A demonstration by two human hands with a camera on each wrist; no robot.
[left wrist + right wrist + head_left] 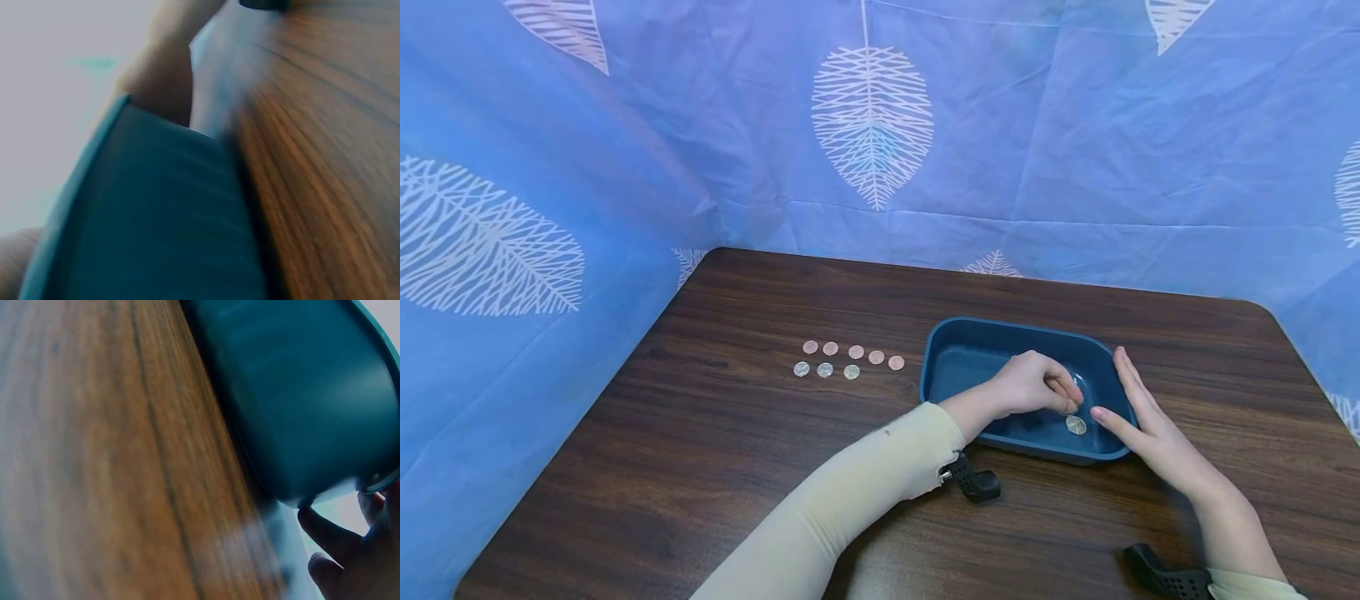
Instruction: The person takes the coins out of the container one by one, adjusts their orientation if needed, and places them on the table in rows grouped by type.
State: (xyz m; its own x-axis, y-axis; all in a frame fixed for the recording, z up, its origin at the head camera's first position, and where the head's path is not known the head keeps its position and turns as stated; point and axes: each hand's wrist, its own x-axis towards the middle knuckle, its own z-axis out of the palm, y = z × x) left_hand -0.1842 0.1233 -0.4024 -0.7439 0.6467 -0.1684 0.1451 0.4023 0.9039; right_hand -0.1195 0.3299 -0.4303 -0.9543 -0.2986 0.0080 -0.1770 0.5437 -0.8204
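Observation:
A blue rectangular bin (958,364) stands on the table. My left hand (1033,385) reaches over its near side, fingers curled down inside, and appears to pinch a coin, mostly hidden by the fingertips. Just below those fingertips a silver coin (1076,425) lies on the bin's floor. At the bin's right end my right hand (1157,429) holds its fingers fairly straight, the thumb over the rim; in the right wrist view its fingers (334,536) touch the outer wall. The left wrist view shows mainly the bin's side wall (162,206), blurred.
Left of the bin, several copper coins (856,352) form a row on the brown wooden table (700,450). Three silver coins (825,370) lie in a row nearer me. A blue cloth with white leaf prints (872,125) hangs behind the table.

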